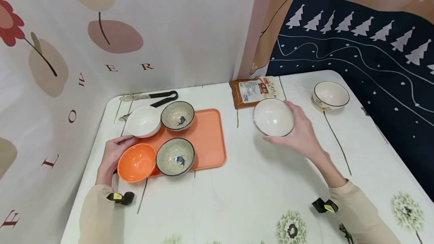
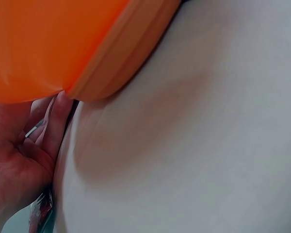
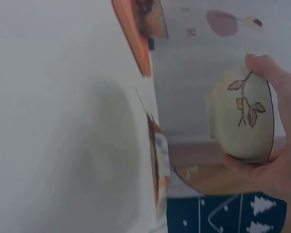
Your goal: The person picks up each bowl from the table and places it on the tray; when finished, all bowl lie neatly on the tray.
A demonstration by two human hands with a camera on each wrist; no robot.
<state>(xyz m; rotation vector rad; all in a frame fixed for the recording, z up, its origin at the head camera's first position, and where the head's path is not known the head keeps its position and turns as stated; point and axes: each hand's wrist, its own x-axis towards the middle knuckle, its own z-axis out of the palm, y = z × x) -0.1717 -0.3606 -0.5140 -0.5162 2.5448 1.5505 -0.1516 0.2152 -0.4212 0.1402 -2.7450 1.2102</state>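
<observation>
My right hand [image 1: 301, 131] grips a white bowl [image 1: 274, 117] from the side, thumb and fingers spread round its wall. In the right wrist view this bowl [image 3: 247, 111] is tipped on its side above the table, showing a brown leaf pattern and dark rim. At the tray's left side is my left hand [image 1: 116, 151], between an orange bowl [image 1: 136, 163] and a plain white bowl [image 1: 143, 121]. A fingertip [image 2: 63, 99] meets the corner of the orange tray [image 1: 210, 138]; bowls hide part of this hand, so I cannot tell its hold. Two speckled bowls [image 1: 178, 116] sit on the tray.
Black-handled tongs [image 1: 164, 95] lie behind the tray at the back left. A brown and white food packet [image 1: 252, 91] is at the back edge. One patterned bowl [image 1: 330, 95] stands at the back right. Printed curtains rise behind the table [image 1: 230, 202].
</observation>
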